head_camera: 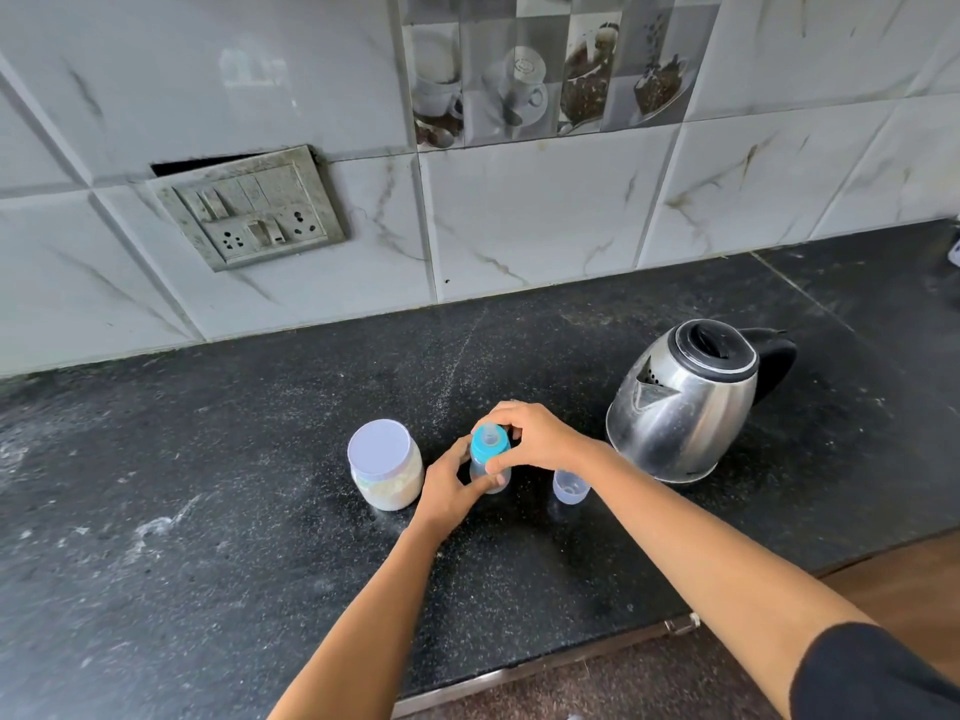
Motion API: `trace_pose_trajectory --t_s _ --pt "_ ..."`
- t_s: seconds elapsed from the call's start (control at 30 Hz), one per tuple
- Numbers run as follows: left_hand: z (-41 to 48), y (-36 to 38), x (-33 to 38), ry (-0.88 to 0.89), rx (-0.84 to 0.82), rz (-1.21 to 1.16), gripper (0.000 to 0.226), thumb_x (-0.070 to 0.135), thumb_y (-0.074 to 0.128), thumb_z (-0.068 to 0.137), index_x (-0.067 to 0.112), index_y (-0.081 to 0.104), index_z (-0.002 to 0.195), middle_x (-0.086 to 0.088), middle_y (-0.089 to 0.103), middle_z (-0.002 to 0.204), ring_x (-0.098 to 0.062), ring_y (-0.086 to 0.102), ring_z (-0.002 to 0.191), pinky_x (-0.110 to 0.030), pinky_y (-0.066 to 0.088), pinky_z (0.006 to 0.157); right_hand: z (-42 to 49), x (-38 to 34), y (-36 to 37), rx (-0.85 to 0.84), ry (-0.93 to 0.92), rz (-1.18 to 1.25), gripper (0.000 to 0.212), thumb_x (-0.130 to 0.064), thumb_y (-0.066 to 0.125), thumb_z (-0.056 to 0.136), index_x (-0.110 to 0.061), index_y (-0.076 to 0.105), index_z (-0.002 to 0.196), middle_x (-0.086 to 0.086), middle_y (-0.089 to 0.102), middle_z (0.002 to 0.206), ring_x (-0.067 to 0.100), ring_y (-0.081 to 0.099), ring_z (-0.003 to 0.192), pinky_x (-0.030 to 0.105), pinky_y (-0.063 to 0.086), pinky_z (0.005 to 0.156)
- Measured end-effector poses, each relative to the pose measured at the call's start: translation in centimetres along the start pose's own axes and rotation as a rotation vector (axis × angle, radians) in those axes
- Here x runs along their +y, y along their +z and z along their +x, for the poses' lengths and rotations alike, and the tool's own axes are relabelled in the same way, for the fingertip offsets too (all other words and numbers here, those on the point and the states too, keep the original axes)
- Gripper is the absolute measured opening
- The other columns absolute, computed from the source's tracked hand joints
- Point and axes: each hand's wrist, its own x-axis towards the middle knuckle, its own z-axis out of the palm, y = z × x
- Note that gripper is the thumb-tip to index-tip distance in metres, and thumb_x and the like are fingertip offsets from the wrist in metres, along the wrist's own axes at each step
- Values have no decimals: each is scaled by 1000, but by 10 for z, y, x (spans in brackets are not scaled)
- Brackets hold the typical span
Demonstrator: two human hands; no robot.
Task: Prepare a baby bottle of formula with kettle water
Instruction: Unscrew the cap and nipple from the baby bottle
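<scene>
Left of the shiny steel kettle [685, 402], we think we're opening the clear plastic baby bottle [478, 467]: our left hand [444, 491] holds it, our right hand [545, 439] grips its blue top [488, 445], which needs a twist

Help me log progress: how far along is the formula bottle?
Done: clear cap off, standing on the counter. In hand: left hand holds the bottle, right hand grips its blue collar. To do: formula jar lidded, kettle shut; bottle contents unclear.
</scene>
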Motion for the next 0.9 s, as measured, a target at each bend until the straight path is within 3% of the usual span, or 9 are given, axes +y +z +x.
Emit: trace_pose_trajectory --t_s 0.13,0.23,0.37,0.47,0.57,0.63,0.7,0.8,0.9 --pt "3 -3 -2 -6 -36 25 52 24 74 79 34 44 120 30 51 111 26 45 100 3 33 80 5 -9 -21 -229 39 22 57 -12 78 71 -29 61 122 -13 59 121 6 53 113 28 46 94" --pt "5 -4 -4 -5 -38 34 52 23 75 78 32 46 121 22 55 113 26 45 100 3 33 81 4 -12 -22 -305 50 51 62 -5 72 77 -26 45 130 -8 52 133 9 47 124 32 41 104" --pt "3 0 -7 -6 -18 -15 51 24 75 77 28 48 120 21 57 113 18 50 104 1 35 82 -7 -8 -4 -131 107 6 63 -24 80 68 -29 41 118 -6 42 124 13 39 120 42 39 103" --pt "2 2 -6 -12 -18 -55 52 24 75 77 27 49 122 21 57 115 15 51 106 0 35 85 -11 -10 9 26 90 71 56 -19 79 70 -29 46 115 -8 47 123 10 42 117 42 43 101" --pt "1 2 -7 -20 -20 -70 53 25 75 78 26 49 124 19 58 118 13 51 108 0 35 85 -12 -9 7 -61 71 121 59 -8 66 77 -39 45 122 -16 48 132 8 40 126 42 37 107" --pt "1 2 -8 -21 -18 -74 53 24 75 78 26 49 124 18 58 118 13 51 109 -1 35 85 -13 -7 3 -135 71 92 67 -4 60 80 -39 38 133 -14 39 142 9 30 134 40 29 112" --pt "1 3 -8 -25 -13 -76 54 23 75 77 26 49 124 17 59 119 12 51 109 -1 35 86 -12 -9 4 -113 100 54 73 -9 66 80 -36 33 138 -8 31 143 13 25 135 41 29 111" --pt "1 4 -7 -23 -15 -86 54 22 75 78 23 50 125 15 60 119 10 52 109 -2 36 87 -10 -13 9 -14 122 45 71 -16 78 72 -31 40 130 -4 40 133 13 36 126 43 39 107" --pt "0 3 -7 -27 -21 -96 54 25 75 78 24 50 125 16 60 118 11 52 109 -2 37 85 -10 -10 6 -11 100 68 66 -11 75 73 -39 43 123 -11 49 128 10 44 123 44 42 105"
